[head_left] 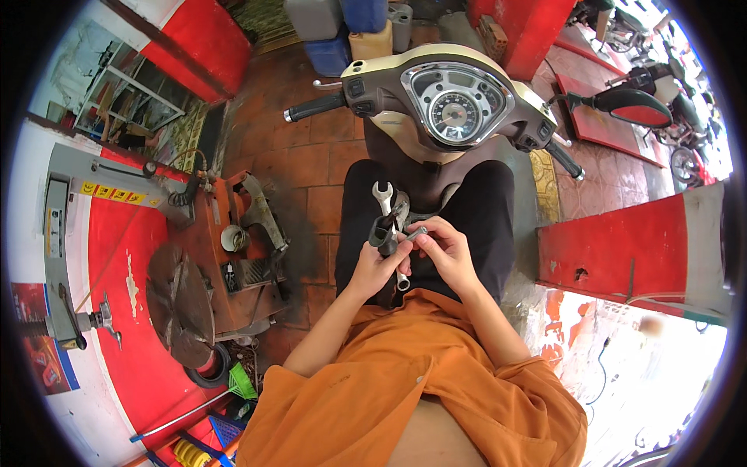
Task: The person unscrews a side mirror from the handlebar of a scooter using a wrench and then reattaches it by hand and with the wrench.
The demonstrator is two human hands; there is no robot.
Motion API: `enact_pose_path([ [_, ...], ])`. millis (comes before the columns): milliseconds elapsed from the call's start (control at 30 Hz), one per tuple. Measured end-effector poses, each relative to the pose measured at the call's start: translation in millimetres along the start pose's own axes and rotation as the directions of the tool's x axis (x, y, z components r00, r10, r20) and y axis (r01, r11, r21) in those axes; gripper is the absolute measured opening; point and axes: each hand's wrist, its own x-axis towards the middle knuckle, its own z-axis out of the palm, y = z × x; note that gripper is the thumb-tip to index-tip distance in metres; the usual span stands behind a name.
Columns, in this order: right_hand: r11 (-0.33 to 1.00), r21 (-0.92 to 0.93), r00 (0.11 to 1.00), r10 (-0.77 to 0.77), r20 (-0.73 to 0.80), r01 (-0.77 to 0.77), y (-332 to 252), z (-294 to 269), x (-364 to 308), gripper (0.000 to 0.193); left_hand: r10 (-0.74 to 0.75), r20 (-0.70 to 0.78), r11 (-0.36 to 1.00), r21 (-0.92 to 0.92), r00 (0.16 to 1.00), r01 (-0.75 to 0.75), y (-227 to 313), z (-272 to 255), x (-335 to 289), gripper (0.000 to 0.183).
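One wrench [384, 201] and one dark part [380, 236] are clasped in our left hand [379, 266], over our dark trousers [485, 208]; our right hand [448, 251] pinches a small grey piece [416, 234]; we judge the wrench stiff, rather heavy, perhaps slippery with grease, best held at mid-shank.

Around me the floor [268, 159] has reddish-brown tiles. The wall [109, 265] at my left is painted red and white. Ahead of me there stands a red pillar [523, 35], and on my right the light [661, 373] is very bright.
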Motion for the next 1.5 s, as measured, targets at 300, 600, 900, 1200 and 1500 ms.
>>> enact_pose_path([
  [300,0.967,0.245,0.99,0.034,0.139,-0.067,-5,-11,1,0.028,-0.016,0.003,1.0,-0.011,1.0,0.016,0,1,-4,0.028],
  [600,0.893,-0.369,0.911,-0.097,0.402,0.258,-39,-27,40,0.022,-0.035,0.017,0.994,-0.106,0.999,0.036,-3,-11,-9,0.028],
  [900,0.801,-0.431,0.91,-0.363,0.201,0.414,-132,-20,237,0.02,-0.044,-0.021,0.992,-0.123,0.999,0.041,-6,-15,-8,0.022],
  [1200,0.472,-0.721,0.862,-0.242,0.446,0.506,-94,-17,351,0.02,-0.127,-0.036,0.992,-0.013,0.991,0.126,-4,-16,-6,0.02],
  [1500,0.154,-0.726,0.741,-0.192,0.643,0.67,-104,3,358,0.018,-0.146,-0.067,0.988,-0.062,0.987,0.142,-6,-19,2,0.021],
])
